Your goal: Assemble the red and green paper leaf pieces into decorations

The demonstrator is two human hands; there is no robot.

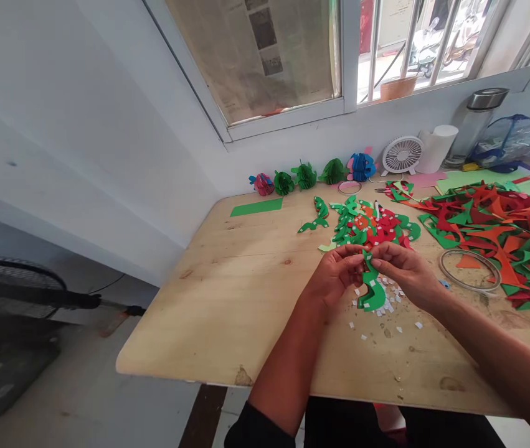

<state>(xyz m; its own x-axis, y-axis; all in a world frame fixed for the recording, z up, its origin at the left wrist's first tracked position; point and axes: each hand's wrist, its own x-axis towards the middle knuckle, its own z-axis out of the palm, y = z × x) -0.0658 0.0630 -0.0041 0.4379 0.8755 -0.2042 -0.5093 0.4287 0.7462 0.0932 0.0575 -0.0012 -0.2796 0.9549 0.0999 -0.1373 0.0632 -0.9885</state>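
Note:
A curved green paper cutout with small white squares on it hangs between my two hands. My left hand pinches its upper left side. The thumb and fingers of my right hand close on its top right edge. Little white paper squares lie scattered on the wood just below the cutout. Beyond my fingers is a heap of green, red and orange cutouts, many with white squares on them. Two more green curved pieces lie left of that heap.
Red, orange and green paper scraps pile up on the right, beside a tape roll. Folded paper figures, a small white fan and a glass bottle line the wall. A green strip lies at back left on the table.

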